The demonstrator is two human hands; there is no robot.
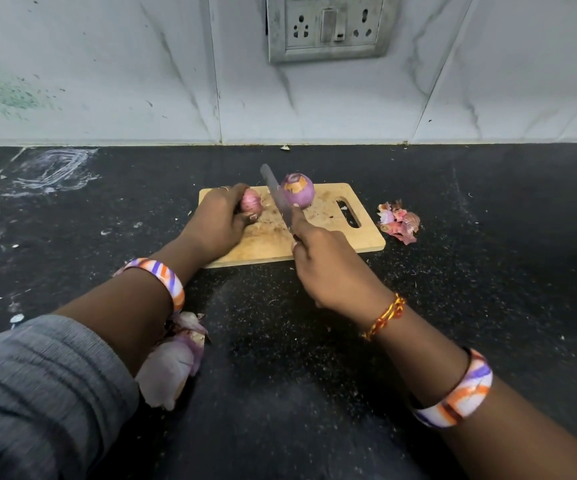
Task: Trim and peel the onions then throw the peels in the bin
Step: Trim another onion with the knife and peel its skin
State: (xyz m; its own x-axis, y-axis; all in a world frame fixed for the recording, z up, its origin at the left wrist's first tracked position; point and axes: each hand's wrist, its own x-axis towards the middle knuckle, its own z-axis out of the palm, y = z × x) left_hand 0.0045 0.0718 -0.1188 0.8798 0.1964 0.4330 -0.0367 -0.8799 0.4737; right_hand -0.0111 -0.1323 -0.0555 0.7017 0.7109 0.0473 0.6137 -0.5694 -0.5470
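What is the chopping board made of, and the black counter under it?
The chopping board looks like wood or bamboo: pale tan, matt, faint grain, stained from cutting. The counter looks like polished stone, perhaps granite: black with fine pale speckles and a soft sheen. It could also be a man-made lookalike.

You work on a pale, matt wooden cutting board (328,233) lying on speckled black polished stone counter (453,271); glossy marbled wall tiles (107,81) fill the upper frame.

The left hand (216,221) grips an unpeeled onion (251,204) on the cutting board (366,237); the right hand (328,268) holds a knife (276,195), blade between that onion and a peeled onion (298,191).
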